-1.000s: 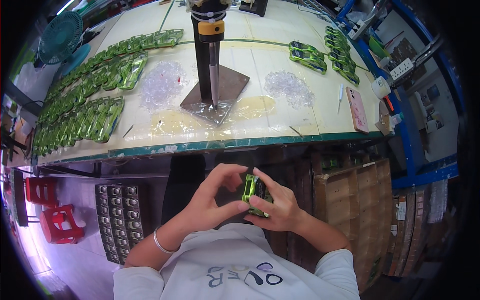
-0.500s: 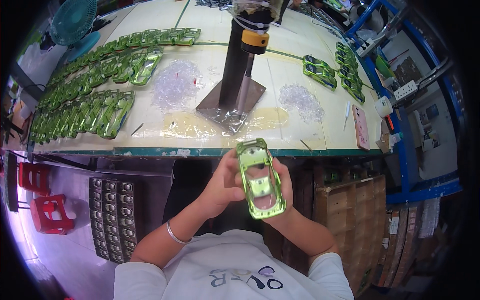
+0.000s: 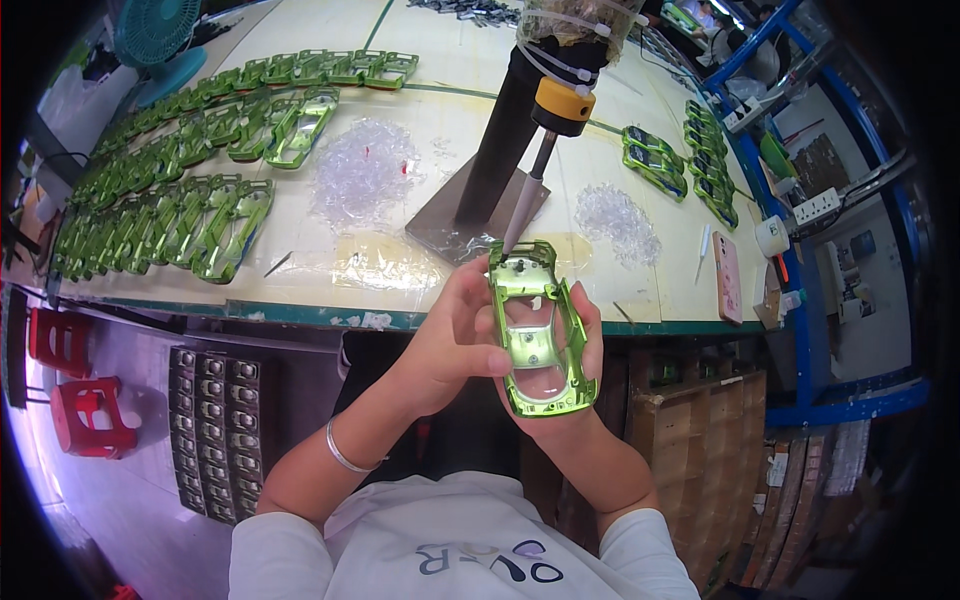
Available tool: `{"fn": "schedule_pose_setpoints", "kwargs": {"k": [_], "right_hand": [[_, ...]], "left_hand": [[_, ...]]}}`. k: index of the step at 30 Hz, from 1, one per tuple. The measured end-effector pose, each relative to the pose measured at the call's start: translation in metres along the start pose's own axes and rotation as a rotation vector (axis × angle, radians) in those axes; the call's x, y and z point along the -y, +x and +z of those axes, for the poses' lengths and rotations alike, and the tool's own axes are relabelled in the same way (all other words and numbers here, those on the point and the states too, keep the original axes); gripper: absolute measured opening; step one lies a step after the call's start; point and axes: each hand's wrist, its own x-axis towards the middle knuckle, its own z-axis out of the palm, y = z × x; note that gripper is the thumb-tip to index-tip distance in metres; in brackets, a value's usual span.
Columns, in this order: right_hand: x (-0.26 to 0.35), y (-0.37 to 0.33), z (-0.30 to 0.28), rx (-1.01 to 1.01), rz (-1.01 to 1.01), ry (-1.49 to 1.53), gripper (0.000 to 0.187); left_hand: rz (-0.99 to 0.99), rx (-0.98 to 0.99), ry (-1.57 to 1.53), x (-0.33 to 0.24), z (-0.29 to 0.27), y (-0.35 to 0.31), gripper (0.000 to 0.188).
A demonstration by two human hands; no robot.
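A shiny green toy car body shell (image 3: 530, 347) is held just past the table's near edge, its hollow inside facing up. My left hand (image 3: 445, 340) grips its left side, with the thumb pressed on the shell and the other fingers partly hidden. From below and the right, my right hand (image 3: 587, 335) is closed round it; skin shows through the window openings. The grey tapered tip (image 3: 523, 208) of a fixed tool with a yellow collar (image 3: 563, 105) comes down at the shell's far end. Whether they touch I cannot tell.
Rows of green car shells (image 3: 215, 225) fill the table's left; a few more (image 3: 655, 160) lie at right. Clear plastic bits lie in two piles (image 3: 362, 175) beside the tool's metal base (image 3: 440, 225). A pink phone (image 3: 727, 280) and a thin white-handled tool (image 3: 703, 250) lie at right.
Both hands have raised the shell away from my body, bringing its far end to the tool's tip. The view has shifted slightly, so the tool stands further right.
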Motion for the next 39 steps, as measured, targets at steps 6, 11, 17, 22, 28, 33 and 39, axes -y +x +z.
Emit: {"fn": "schedule_pose_setpoints", "kwargs": {"k": [6, 11, 17, 22, 28, 33, 39], "right_hand": [[0.0, 0.0, -0.002, 0.028, -0.031, -0.04, 0.052], [0.0, 0.0, 0.002, 0.026, -0.025, 0.006, 0.051], [-0.001, 0.0, 0.004, -0.017, -0.039, -0.033, 0.052], [-0.001, -0.002, 0.002, -0.021, -0.033, -0.003, 0.054], [-0.003, -0.005, 0.011, -0.105, -0.02, -0.09, 0.06], [-0.003, -0.012, 0.006, -0.164, -0.079, -0.169, 0.065], [0.003, -0.011, 0.009, -0.182, -0.026, -0.233, 0.067]], "left_hand": [[-0.016, -0.008, 0.0, -0.001, 0.0, 0.001, 0.1], [-0.01, -0.019, 0.002, -0.001, 0.0, 0.003, 0.099], [-0.009, -0.012, 0.003, -0.001, 0.001, 0.002, 0.097], [-0.033, -0.015, 0.007, -0.003, 0.003, 0.001, 0.098], [-0.022, -0.001, 0.044, -0.005, 0.001, 0.0, 0.098], [-0.108, -0.017, 0.11, -0.012, 0.003, 0.0, 0.098], [-0.085, -0.061, 0.148, -0.013, 0.011, -0.002, 0.098]]}}
